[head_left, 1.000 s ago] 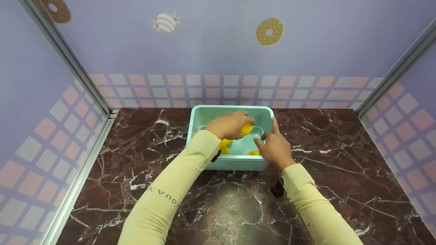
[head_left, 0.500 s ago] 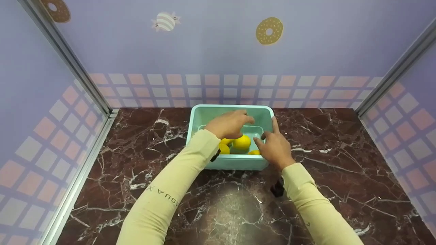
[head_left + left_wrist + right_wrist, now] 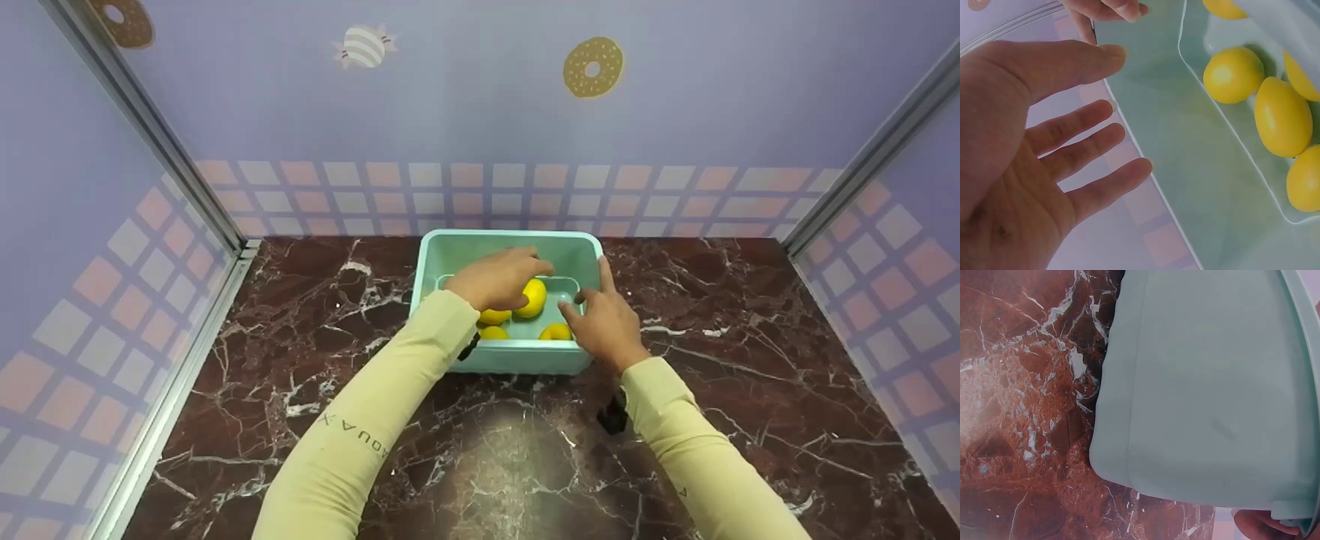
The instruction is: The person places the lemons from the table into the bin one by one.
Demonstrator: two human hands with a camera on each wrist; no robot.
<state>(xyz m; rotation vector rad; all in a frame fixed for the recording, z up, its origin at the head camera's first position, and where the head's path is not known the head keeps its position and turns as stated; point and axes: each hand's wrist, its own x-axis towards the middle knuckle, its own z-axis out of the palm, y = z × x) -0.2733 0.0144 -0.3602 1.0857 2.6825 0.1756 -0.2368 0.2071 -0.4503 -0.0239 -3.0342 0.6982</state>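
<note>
Several yellow lemons (image 3: 1283, 116) lie on the floor of a pale green plastic bin (image 3: 517, 360). Over the bin's left half is my left hand (image 3: 499, 279), its fingers spread and its palm bare in the left wrist view. One lemon (image 3: 532, 298) shows just beside its fingertips in the head view, and another lemon (image 3: 556, 331) lies near the front right corner. My right hand (image 3: 606, 326) holds the bin's right rim, one finger stretched along it and the thumb on the inner side. In the right wrist view, curled fingers (image 3: 1258, 526) show at the rim's edge.
The bin stands on a dark red marbled tabletop (image 3: 315, 300), close to the purple back wall (image 3: 480, 112) with its checked band. Side panels with metal rails (image 3: 150, 127) flank the table left and right.
My left hand has let go of a lemon, which dropped into the bin. The lemons have rolled a little. The left hand has shifted slightly left; the right hand stays at the rim.
</note>
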